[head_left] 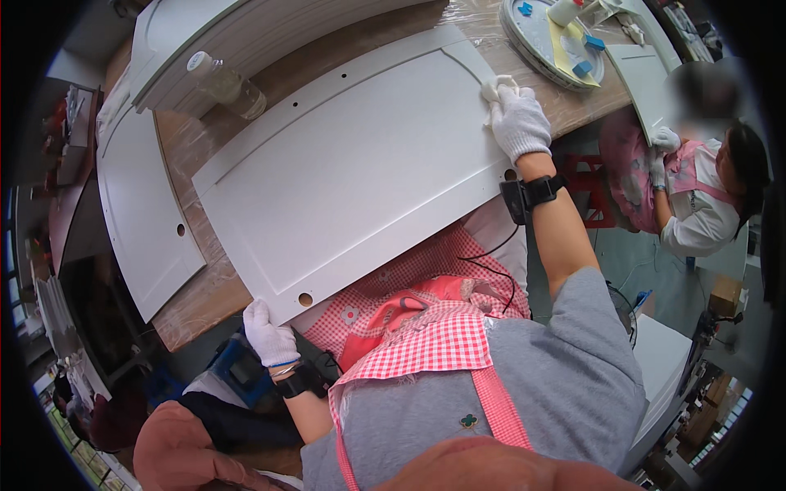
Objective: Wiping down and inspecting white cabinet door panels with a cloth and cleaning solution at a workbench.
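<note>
A workroom with a grey floor surrounds a wooden worktable (192, 319) covered in clear plastic film. On it, directly before the person, lies a white cabinet door panel (352, 172) with a grooved frame, two larger round holes along its near edge and two small ones toward the far edge; its near side reaches out over the person's pink-checked apron (438, 340). The gloved left hand (268, 334) grasps the panel's near left corner, fingers curled in. The gloved right hand (521, 123) clutches a white cloth (494, 92) against the panel's right end, near the far corner. Beyond the panel stand a capped clear plastic bottle (229, 86) and a stack of white panels (246, 45); another holed panel (143, 204) lies to the left. At far right, a round white lid (524, 45) carries a yellow sheet (565, 45) and blue blocks (582, 69). Farther right, beside a red stool (602, 214), a co-worker (700, 192) in white gloves has both hands at the end of a narrower white panel (640, 82).
</note>
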The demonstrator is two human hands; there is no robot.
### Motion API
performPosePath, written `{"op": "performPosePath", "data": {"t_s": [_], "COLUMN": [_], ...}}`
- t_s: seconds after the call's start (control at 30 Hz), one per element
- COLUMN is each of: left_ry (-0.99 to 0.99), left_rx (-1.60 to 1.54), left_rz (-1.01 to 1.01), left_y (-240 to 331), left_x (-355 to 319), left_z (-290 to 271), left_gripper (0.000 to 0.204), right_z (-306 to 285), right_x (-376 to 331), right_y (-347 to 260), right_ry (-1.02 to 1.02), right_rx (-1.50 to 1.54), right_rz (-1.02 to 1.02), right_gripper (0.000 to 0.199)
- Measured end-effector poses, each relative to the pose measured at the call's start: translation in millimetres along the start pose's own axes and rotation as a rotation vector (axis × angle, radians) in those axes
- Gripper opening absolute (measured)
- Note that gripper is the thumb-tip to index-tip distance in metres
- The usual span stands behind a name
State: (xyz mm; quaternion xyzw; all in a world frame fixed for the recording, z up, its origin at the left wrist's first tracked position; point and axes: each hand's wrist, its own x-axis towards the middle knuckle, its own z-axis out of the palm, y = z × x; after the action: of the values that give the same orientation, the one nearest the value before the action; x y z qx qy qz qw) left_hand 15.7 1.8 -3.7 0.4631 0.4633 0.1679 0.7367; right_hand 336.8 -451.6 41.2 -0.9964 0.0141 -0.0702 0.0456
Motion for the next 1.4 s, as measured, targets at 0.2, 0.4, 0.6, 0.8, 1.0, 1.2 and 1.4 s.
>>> {"op": "performPosePath", "data": {"t_s": [0.2, 0.4, 0.6, 0.8, 1.0, 1.2, 1.4], "left_ry": [0.044, 0.075, 0.026, 0.038, 0.037, 0.026, 0.012], "left_rx": [0.037, 0.063, 0.143, 0.133, 0.07, 0.108, 0.284], "left_rz": [0.041, 0.07, 0.063, 0.092, 0.081, 0.117, 0.063], "left_y": [-2.7, -3.7, 0.2, -4.6, -6.2, -11.0, -7.2], "left_x": [-2.5, -7.1, -8.9, -6.9, -4.2, -4.7, 3.0], "left_z": [-5.4, -2.1, 8.1, -2.2, -5.1, -5.4, -10.6], "left_gripper": [0.019, 0.016, 0.015, 0.014, 0.014, 0.014, 0.021], "right_z": [32.1, 11.4, 21.8, 41.7, 28.0, 10.1, -71.6], "right_x": [-42.1, -145.1, 26.4, 15.6, 23.0, 128.8, 80.2], "right_y": [-246.1, -236.0, -58.2, -242.0, -234.8, -57.6, -73.4], "right_ry": [-0.092, -0.227, 0.112, 0.048, -0.127, -0.02, -0.402], "right_rx": [0.381, 0.599, 0.162, 0.361, 0.3, 0.003, 1.317], "right_rz": [-0.566, -0.969, -0.17, -0.283, -0.439, 0.17, -0.088], "right_gripper": [0.023, 0.024, 0.033, 0.032, 0.035, 0.037, 0.039]}}
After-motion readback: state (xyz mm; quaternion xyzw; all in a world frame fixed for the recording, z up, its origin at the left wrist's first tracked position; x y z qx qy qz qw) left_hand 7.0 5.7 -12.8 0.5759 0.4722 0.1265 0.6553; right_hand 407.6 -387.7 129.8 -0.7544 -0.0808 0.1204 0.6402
